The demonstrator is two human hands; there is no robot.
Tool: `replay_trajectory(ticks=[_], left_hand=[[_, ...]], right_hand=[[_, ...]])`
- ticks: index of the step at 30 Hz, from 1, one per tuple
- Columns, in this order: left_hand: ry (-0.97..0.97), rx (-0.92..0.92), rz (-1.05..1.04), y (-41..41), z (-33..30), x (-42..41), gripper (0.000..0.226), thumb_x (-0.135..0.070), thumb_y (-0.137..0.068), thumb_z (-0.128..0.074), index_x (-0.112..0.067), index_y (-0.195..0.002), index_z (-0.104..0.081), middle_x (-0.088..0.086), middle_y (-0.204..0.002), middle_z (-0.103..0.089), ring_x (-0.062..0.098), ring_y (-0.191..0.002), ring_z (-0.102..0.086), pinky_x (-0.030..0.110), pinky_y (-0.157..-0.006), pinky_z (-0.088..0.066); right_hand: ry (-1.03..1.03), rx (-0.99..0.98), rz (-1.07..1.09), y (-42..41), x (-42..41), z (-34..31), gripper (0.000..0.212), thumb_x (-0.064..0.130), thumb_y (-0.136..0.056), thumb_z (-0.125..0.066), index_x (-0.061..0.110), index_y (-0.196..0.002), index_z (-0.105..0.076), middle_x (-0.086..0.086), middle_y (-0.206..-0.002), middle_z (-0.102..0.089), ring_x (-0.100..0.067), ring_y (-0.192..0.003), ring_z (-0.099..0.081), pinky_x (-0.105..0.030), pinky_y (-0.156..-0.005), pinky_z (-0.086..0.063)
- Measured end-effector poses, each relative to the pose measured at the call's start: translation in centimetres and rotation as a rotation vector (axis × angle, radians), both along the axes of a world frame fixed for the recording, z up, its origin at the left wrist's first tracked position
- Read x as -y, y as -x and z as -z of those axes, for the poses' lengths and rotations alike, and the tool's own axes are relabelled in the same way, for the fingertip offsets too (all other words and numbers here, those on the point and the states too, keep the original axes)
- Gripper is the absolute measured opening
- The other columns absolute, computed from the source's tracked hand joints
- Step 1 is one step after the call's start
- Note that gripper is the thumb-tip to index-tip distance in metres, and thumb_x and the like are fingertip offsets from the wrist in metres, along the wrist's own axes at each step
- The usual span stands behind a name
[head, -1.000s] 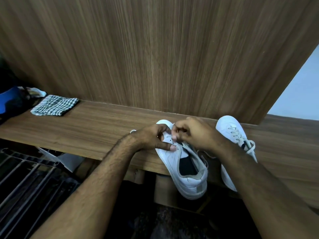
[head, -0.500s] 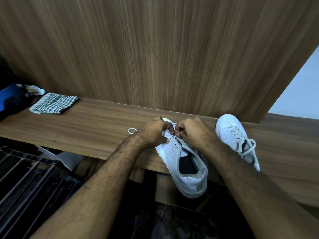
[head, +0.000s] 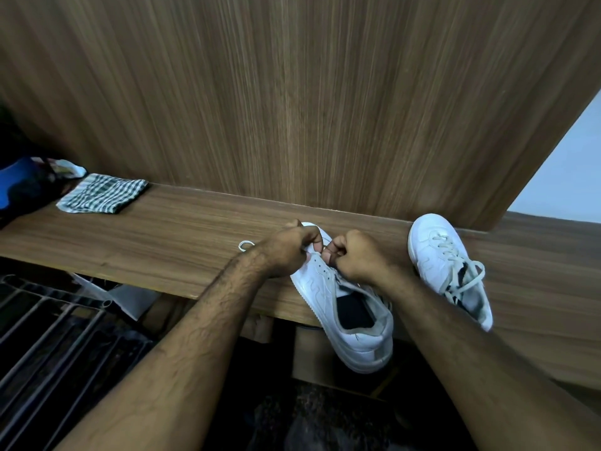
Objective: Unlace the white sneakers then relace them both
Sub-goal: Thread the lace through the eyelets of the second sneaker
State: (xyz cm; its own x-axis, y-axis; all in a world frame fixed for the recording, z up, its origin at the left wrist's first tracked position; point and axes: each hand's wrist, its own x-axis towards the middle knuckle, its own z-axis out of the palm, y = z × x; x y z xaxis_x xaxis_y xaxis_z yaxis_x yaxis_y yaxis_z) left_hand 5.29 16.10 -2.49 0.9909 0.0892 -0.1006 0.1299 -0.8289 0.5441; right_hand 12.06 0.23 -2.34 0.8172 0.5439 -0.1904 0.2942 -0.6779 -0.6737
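A white sneaker (head: 328,288) lies on the wooden shelf (head: 162,242), heel hanging over the front edge, its visible eyelets bare. My left hand (head: 286,252) grips the shoe's toe end with curled fingers. My right hand (head: 354,255) is curled just to the right over the eyelets, pinching what looks like the lace end; the lace there is mostly hidden. A loop of white lace (head: 246,245) shows on the shelf left of my left wrist. The second white sneaker (head: 445,265) lies to the right, laced, with loose ends.
A folded green checked cloth (head: 102,193) lies at the shelf's left, beside blue and dark items (head: 16,187). A wooden panel (head: 292,92) rises behind the shelf. A metal rack (head: 48,336) stands below left.
Both hands have drawn slightly apart over the shoe's toe end. My left hand's fingers have curled in more tightly. The shoes have not moved.
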Motion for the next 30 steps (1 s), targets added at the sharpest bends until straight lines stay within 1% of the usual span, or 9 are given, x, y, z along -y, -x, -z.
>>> replay_trajectory(ticks=[2, 5, 9, 12, 18, 21, 26, 28, 30], left_hand=[[0.022, 0.018, -0.008, 0.0, -0.2, -0.1, 0.021, -0.002, -0.094, -0.061, -0.016, -0.11, -0.064, 0.003, -0.104, -0.046, 0.016, -0.091, -0.049, 0.035, -0.088, -0.048], [0.047, 0.026, -0.018, 0.1, -0.4, -0.3, 0.023, -0.005, -0.088, -0.071, -0.015, -0.107, -0.063, 0.003, -0.108, -0.055, 0.018, -0.093, -0.054, 0.033, -0.087, -0.048], [0.068, -0.021, -0.032, 0.6, -0.3, -0.4, 0.035, -0.014, -0.081, -0.084, -0.017, -0.109, -0.064, 0.0, -0.119, -0.057, 0.017, -0.107, -0.059, 0.033, -0.093, -0.05], [0.032, 0.0, -0.027, 0.6, -0.1, -0.1, 0.04, -0.017, -0.079, -0.086, -0.015, -0.112, -0.064, 0.001, -0.12, -0.057, 0.018, -0.11, -0.058, 0.036, -0.096, -0.049], [0.044, 0.018, -0.013, 0.7, -0.1, 0.0, 0.038, -0.016, -0.078, -0.086, -0.015, -0.109, -0.064, 0.004, -0.119, -0.057, 0.02, -0.11, -0.055, 0.04, -0.098, -0.048], [0.044, 0.016, 0.002, 0.9, -0.2, -0.2, 0.039, -0.015, -0.076, -0.087, -0.017, -0.106, -0.063, 0.003, -0.117, -0.056, 0.019, -0.11, -0.055, 0.04, -0.097, -0.049], [0.016, 0.0, 0.018, 0.9, -0.2, -0.1, 0.05, -0.014, -0.067, -0.092, -0.022, -0.1, -0.055, 0.002, -0.114, -0.056, 0.02, -0.107, -0.054, 0.04, -0.092, -0.05], [0.006, 0.012, 0.014, 0.8, -0.1, 0.0, 0.053, -0.015, -0.064, -0.094, -0.023, -0.096, -0.051, 0.002, -0.112, -0.058, 0.019, -0.104, -0.055, 0.044, -0.092, -0.05], [-0.004, 0.019, 0.015, 0.7, -0.1, 0.1, 0.053, -0.015, -0.063, -0.094, -0.022, -0.095, -0.052, 0.001, -0.111, -0.059, 0.019, -0.103, -0.056, 0.043, -0.092, -0.05]], right_hand=[[-0.01, -0.063, -0.01, -0.2, 0.3, -0.2, 0.014, 0.017, -0.09, -0.073, 0.019, -0.076, -0.074, 0.005, -0.069, -0.071, -0.008, -0.065, -0.062, -0.028, -0.069, -0.055], [-0.111, -0.228, 0.094, 0.2, 0.3, -0.3, 0.006, 0.01, -0.091, -0.072, 0.009, -0.086, -0.074, 0.0, -0.069, -0.07, -0.008, -0.057, -0.061, -0.02, -0.055, -0.052], [-0.208, -0.421, 0.217, 0.3, 0.0, 0.2, 0.007, 0.001, -0.09, -0.072, 0.005, -0.085, -0.074, -0.008, -0.075, -0.073, -0.016, -0.06, -0.067, -0.027, -0.058, -0.057], [-0.215, -0.473, 0.256, 0.2, -0.1, 0.2, 0.008, -0.002, -0.088, -0.071, 0.004, -0.085, -0.073, -0.01, -0.076, -0.074, -0.018, -0.06, -0.068, -0.028, -0.056, -0.057], [-0.179, -0.453, 0.263, 0.4, -0.8, 0.3, 0.015, 0.005, -0.089, -0.074, 0.006, -0.074, -0.069, -0.009, -0.062, -0.071, -0.019, -0.05, -0.064, -0.03, -0.054, -0.055], [-0.176, -0.562, 0.237, 0.2, -0.4, -0.3, 0.015, 0.002, -0.09, -0.072, 0.005, -0.076, -0.066, -0.01, -0.058, -0.069, -0.019, -0.047, -0.065, -0.029, -0.048, -0.054], [-0.24, -0.633, 0.241, -0.4, 0.2, 0.1, 0.014, -0.001, -0.094, -0.066, 0.006, -0.082, -0.07, -0.01, -0.069, -0.072, -0.019, -0.06, -0.069, -0.033, -0.06, -0.061], [-0.255, -0.58, 0.247, -0.3, 0.2, 0.4, 0.009, -0.001, -0.09, -0.071, 0.004, -0.083, -0.071, -0.011, -0.073, -0.073, -0.021, -0.065, -0.07, -0.038, -0.071, -0.061], [-0.222, -0.493, 0.233, -0.2, 0.1, 0.7, 0.005, -0.001, -0.088, -0.072, 0.003, -0.084, -0.072, -0.013, -0.076, -0.073, -0.023, -0.069, -0.069, -0.04, -0.074, -0.06]])
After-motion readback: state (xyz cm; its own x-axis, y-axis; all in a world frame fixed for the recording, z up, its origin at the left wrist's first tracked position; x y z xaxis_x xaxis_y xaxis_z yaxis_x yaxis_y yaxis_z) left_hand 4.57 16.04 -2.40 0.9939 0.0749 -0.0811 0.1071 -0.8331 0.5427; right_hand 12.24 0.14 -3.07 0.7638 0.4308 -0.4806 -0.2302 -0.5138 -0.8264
